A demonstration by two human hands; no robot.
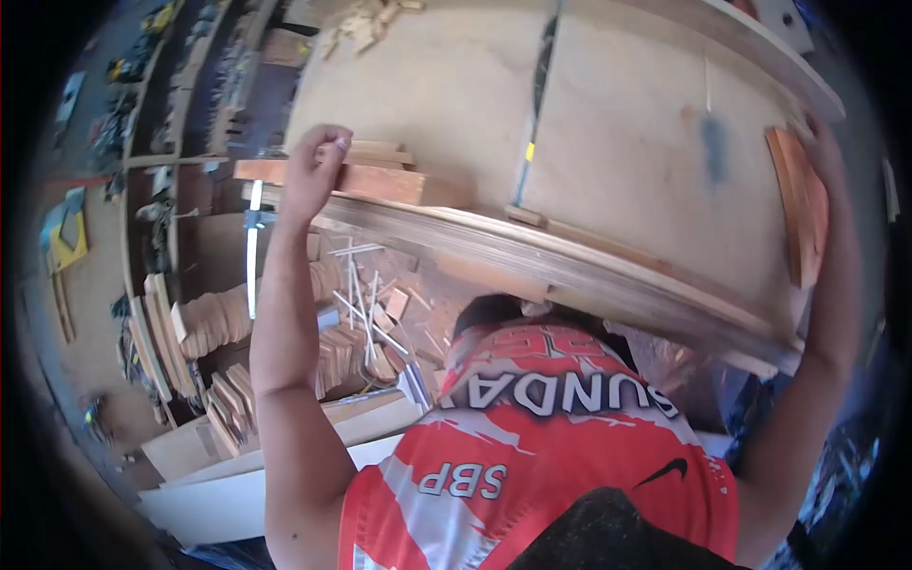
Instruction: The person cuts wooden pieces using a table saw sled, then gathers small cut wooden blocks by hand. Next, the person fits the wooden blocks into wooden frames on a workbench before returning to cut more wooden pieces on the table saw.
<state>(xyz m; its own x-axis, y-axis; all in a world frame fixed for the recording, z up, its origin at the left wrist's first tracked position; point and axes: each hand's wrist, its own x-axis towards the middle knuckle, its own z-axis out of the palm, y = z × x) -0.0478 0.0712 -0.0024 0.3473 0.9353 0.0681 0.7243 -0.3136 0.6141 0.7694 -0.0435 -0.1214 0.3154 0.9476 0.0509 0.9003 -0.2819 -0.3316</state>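
My left hand (319,169) is closed, its fingers curled, over a thick reddish-brown wooden block (388,182) at the left front of the worktable (627,104). What lies inside those fingers is hidden. Thin wood pieces (380,152) lie just behind the block. On the far right, my right hand (825,150) reaches to the table's edge beside a reddish wooden board (796,204). Its fingers are dim and smeared, so its grip does not show. A long pale board (750,43) runs along the far edge near that hand.
A clamp (254,218) with a bright bar hangs at the table's left front corner. Wooden offcuts (361,27) lie at the far left of the tabletop. Below are stacked wood pieces (223,323) and loose sticks (366,299). Shelves (180,114) stand at left.
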